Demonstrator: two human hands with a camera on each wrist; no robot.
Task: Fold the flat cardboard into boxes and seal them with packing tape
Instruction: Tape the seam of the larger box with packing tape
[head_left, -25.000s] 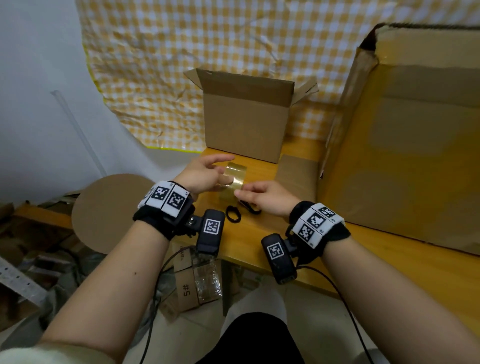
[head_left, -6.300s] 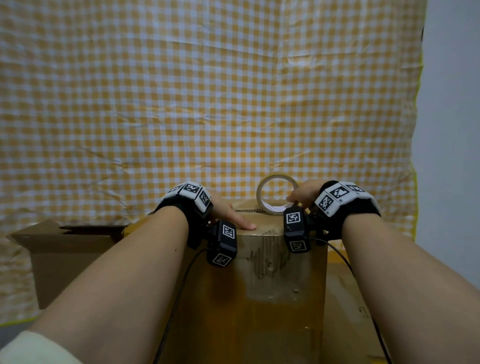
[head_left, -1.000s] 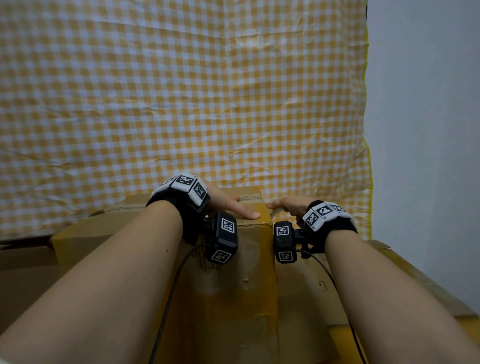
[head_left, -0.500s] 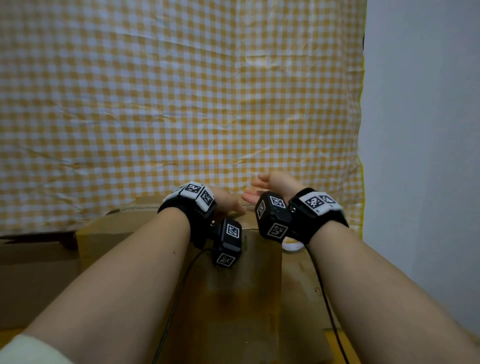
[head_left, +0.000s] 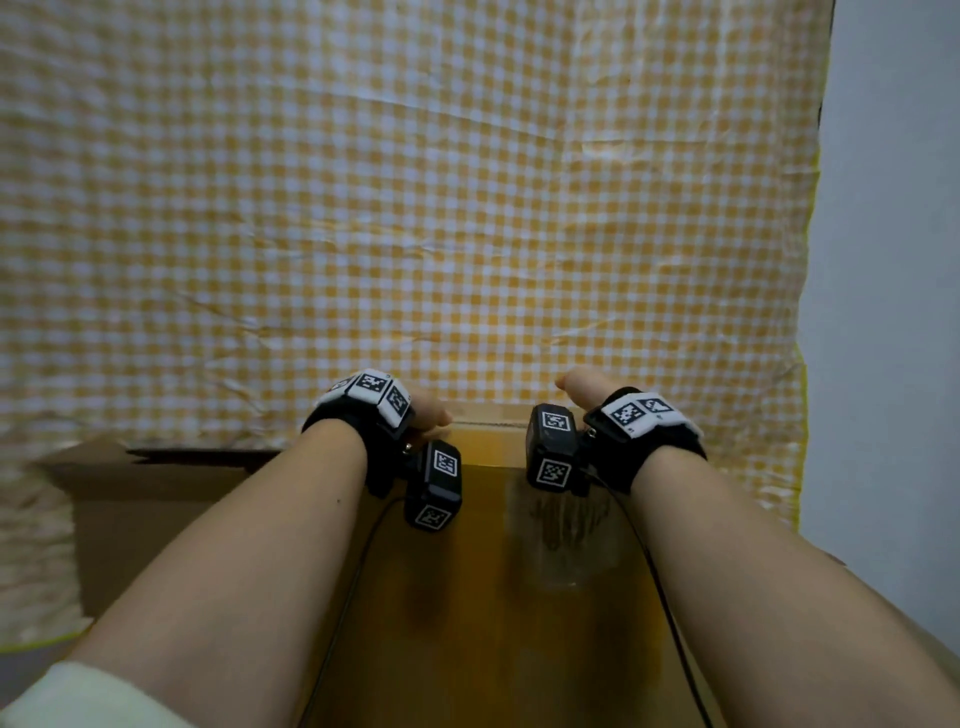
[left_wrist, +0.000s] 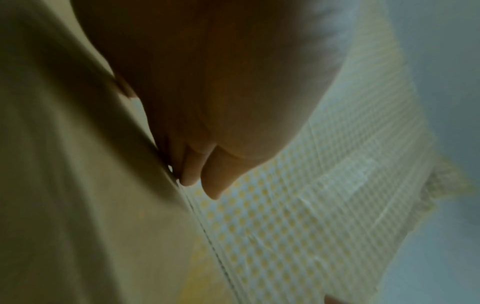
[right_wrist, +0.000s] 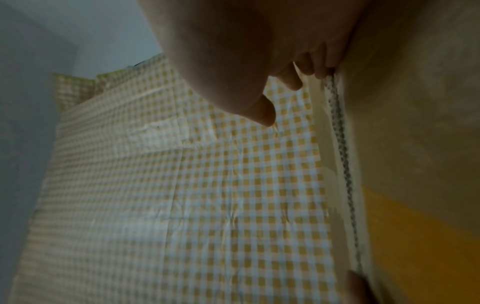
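Head view: tall cardboard box (head_left: 498, 597) stands upright in the near centre, its near face glossy with tape and scuffed just below the right wrist camera. Both forearms reach forward over it. Left hand (head_left: 426, 413) rests on the box's top edge, left of centre, mostly hidden behind the wrist band (head_left: 371, 395), so finger pose is unclear here. Right hand (head_left: 582, 387) sits at the top edge right of centre, thumb side up, fingers out of sight beyond the edge. A second, open cardboard box (head_left: 156, 483) sits lower on the left, partly blurred. A yellow-and-white checked cloth (head_left: 415, 208) hangs behind everything, with a plain grey wall (head_left: 893, 260) on the right. Left wrist view: blurred and dim; left hand (left_wrist: 207, 123) lies flat against the box panel (left_wrist: 78, 185), fingers (left_wrist: 215, 185) straight and together, tips reaching the panel's far edge, gripping nothing. Checked cloth (left_wrist: 311, 205) beyond. Right wrist view: right hand (right_wrist: 246, 61) lies against the box panel (right_wrist: 415, 102), fingertips (right_wrist: 322, 70) at the corrugated edge (right_wrist: 340, 144), thumb (right_wrist: 262, 115) free and pointing away from the board; fingers look relaxed, nothing pinched. Checked cloth (right_wrist: 182, 185) fills the rest. No tape roll visible in any view.
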